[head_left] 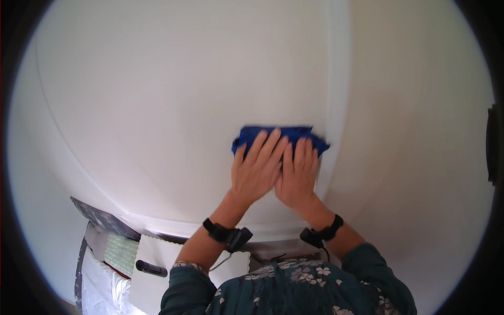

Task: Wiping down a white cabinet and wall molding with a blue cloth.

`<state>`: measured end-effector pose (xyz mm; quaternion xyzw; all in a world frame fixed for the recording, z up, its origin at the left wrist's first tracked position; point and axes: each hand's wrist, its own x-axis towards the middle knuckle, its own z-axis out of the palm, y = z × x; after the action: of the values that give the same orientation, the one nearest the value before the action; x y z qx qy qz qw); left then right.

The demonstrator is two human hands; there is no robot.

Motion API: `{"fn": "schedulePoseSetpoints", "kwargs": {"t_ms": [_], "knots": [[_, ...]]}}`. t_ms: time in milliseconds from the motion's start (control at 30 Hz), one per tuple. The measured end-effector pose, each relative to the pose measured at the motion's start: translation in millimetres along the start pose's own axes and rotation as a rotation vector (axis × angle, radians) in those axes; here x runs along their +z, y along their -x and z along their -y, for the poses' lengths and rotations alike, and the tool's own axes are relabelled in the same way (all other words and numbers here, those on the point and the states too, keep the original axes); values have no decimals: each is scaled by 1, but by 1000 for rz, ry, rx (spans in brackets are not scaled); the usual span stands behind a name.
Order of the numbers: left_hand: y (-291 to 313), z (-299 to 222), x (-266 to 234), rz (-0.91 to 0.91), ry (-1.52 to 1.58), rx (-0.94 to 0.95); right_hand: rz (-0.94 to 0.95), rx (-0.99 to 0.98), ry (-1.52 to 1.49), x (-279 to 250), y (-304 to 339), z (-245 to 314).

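Note:
A folded dark blue cloth point(276, 132) lies against a broad pale wall point(184, 100), close to a white vertical trim strip point(338, 68) on its right. My left hand point(257, 167) is flat on the cloth's left and middle part, with its fingers stretched upward and slightly apart. Beside it, my right hand point(297, 176) presses on the cloth's right part, its fingers straight and near each other. The two hands touch or overlap at the thumbs. The cloth's right corner reaches almost to the trim. Neither hand's fingers wrap around it.
At the lower left is a bed point(102, 278) with a dark headboard point(105, 216) and a pale green pillow point(122, 253). A white tabletop point(152, 289) carries a black cylindrical object point(151, 268). White moulding point(173, 224) runs along the wall's bottom. A dark object point(492, 144) is at the right rim.

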<state>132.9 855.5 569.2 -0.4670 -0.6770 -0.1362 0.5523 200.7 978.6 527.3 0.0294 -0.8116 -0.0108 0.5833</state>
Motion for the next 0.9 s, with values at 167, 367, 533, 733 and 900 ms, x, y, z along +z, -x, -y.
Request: {"fn": "schedulePoseSetpoints", "kwargs": {"t_ms": [167,367,533,733,900], "knots": [[-56,11,-20,-170,4,-41,-149,-4,72,-13,-54,-6],[54,-11,9,7,-6,-157,56,-151,27,5,23,0],[80,-12,29,3,-89,-230,74,-188,27,14,29,9],[0,50,-15,-107,-99,-245,-53,-211,64,0,-81,33],[65,21,10,-47,-53,-419,153,-284,-21,5,-30,31]]}}
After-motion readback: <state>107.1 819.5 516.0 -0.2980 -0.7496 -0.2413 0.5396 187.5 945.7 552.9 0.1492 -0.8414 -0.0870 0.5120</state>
